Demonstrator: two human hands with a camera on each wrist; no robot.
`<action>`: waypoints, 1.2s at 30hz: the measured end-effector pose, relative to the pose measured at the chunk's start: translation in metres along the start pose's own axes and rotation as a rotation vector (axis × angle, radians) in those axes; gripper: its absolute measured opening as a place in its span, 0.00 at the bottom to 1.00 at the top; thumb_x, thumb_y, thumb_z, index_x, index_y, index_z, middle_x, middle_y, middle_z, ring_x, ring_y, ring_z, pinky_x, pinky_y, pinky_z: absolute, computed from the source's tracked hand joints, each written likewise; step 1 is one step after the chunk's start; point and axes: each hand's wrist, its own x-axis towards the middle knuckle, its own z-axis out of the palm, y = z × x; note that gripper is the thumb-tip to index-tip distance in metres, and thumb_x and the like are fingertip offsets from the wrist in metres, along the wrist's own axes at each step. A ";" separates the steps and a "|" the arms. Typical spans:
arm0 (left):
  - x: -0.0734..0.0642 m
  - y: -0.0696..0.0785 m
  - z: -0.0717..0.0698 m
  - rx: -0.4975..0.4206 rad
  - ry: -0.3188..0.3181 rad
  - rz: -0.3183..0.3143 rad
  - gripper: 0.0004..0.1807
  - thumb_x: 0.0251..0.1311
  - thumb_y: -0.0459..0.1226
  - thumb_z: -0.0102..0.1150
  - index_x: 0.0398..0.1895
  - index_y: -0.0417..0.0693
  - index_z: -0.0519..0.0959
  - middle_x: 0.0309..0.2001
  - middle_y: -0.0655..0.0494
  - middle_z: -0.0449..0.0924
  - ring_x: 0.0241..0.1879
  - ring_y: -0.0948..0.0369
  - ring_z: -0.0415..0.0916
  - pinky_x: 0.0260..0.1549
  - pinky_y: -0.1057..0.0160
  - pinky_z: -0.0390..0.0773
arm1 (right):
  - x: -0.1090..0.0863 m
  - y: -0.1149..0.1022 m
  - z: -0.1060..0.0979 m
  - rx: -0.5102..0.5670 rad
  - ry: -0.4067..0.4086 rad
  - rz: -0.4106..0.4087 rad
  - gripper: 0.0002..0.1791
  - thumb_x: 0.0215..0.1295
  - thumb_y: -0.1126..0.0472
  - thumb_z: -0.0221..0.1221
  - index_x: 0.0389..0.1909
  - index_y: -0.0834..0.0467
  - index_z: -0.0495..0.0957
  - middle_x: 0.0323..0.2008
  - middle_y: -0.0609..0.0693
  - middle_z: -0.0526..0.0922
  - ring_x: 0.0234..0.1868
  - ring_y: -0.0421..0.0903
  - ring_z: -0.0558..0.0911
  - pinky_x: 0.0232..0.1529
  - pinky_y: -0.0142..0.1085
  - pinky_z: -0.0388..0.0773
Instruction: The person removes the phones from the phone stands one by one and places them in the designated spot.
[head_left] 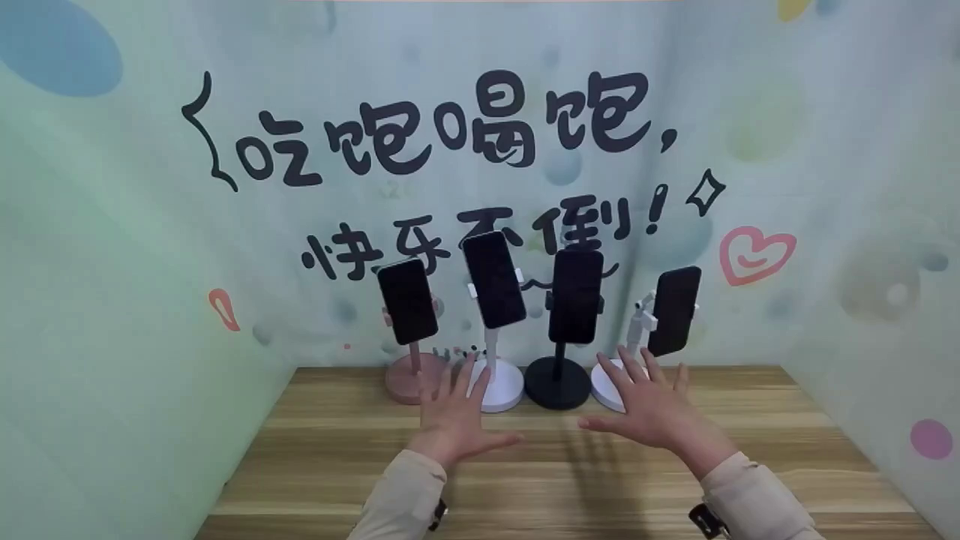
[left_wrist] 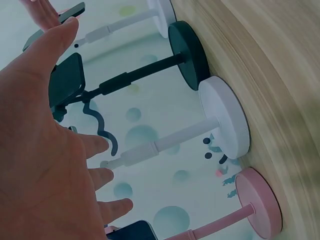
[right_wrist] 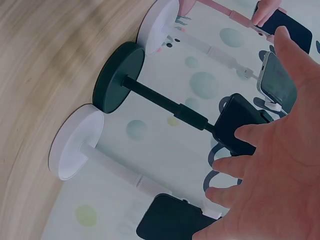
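Note:
Several phone stands stand in a row at the back of the table, each bearing a dark-screened phone. From left they are a pink stand (head_left: 402,384), a white stand (head_left: 506,390), a black stand (head_left: 557,386) and a second white stand (head_left: 604,388). The phone (head_left: 676,311) on the rightmost stand is turned sideways. My left hand (head_left: 454,424), fingers spread, is held in front of the pink and left white stands. Likewise spread, my right hand (head_left: 656,409) overlaps the right white stand's base in the head view. Neither hand holds anything.
The wood-grain table (head_left: 540,487) reaches back to a printed cloth backdrop (head_left: 450,45) with large dark characters. Pale cloth walls (head_left: 112,300) close in both sides. The bases of neighbouring stands sit close together.

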 end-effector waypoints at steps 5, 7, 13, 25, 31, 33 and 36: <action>-0.001 -0.003 0.001 -0.032 0.005 -0.004 0.62 0.43 0.78 0.56 0.79 0.57 0.54 0.81 0.51 0.44 0.78 0.42 0.46 0.72 0.30 0.43 | -0.001 0.002 0.001 0.012 0.003 0.002 0.59 0.52 0.21 0.57 0.77 0.54 0.56 0.78 0.65 0.52 0.77 0.71 0.46 0.65 0.80 0.33; -0.001 -0.004 0.002 -0.037 -0.001 -0.011 0.62 0.43 0.78 0.56 0.79 0.57 0.54 0.81 0.51 0.44 0.78 0.42 0.46 0.72 0.31 0.46 | -0.001 0.002 0.001 0.014 0.002 0.006 0.59 0.52 0.21 0.57 0.77 0.54 0.56 0.78 0.65 0.52 0.78 0.71 0.46 0.65 0.80 0.33; -0.002 -0.005 0.003 -0.037 -0.017 -0.023 0.62 0.44 0.77 0.56 0.79 0.56 0.54 0.81 0.51 0.44 0.79 0.41 0.45 0.73 0.31 0.41 | -0.003 0.003 0.000 0.039 -0.014 0.012 0.59 0.52 0.23 0.59 0.77 0.55 0.56 0.78 0.66 0.51 0.78 0.71 0.44 0.64 0.80 0.31; -0.001 -0.012 0.007 0.000 -0.026 -0.029 0.62 0.44 0.79 0.52 0.79 0.56 0.54 0.81 0.51 0.44 0.78 0.42 0.46 0.73 0.34 0.48 | -0.003 0.006 0.003 0.042 -0.027 0.011 0.57 0.54 0.26 0.61 0.77 0.55 0.55 0.78 0.66 0.51 0.78 0.72 0.44 0.65 0.80 0.32; -0.001 -0.015 0.009 -0.003 -0.028 -0.033 0.62 0.44 0.79 0.53 0.79 0.55 0.54 0.81 0.50 0.44 0.78 0.42 0.47 0.72 0.33 0.51 | -0.002 0.007 0.004 0.042 -0.032 0.012 0.57 0.55 0.26 0.60 0.77 0.55 0.55 0.77 0.67 0.51 0.77 0.72 0.44 0.65 0.80 0.33; -0.001 -0.016 0.009 -0.004 -0.031 -0.037 0.62 0.44 0.79 0.53 0.79 0.55 0.54 0.81 0.49 0.44 0.78 0.42 0.47 0.72 0.33 0.50 | -0.002 0.008 0.004 0.045 -0.034 0.012 0.58 0.54 0.25 0.60 0.77 0.55 0.54 0.77 0.67 0.51 0.77 0.72 0.45 0.65 0.80 0.33; -0.001 -0.018 0.010 0.004 -0.036 -0.043 0.62 0.45 0.79 0.52 0.79 0.55 0.55 0.81 0.49 0.44 0.78 0.41 0.47 0.72 0.33 0.49 | -0.001 0.009 0.005 0.047 -0.038 0.014 0.58 0.53 0.24 0.59 0.78 0.55 0.54 0.77 0.67 0.51 0.77 0.72 0.45 0.65 0.80 0.33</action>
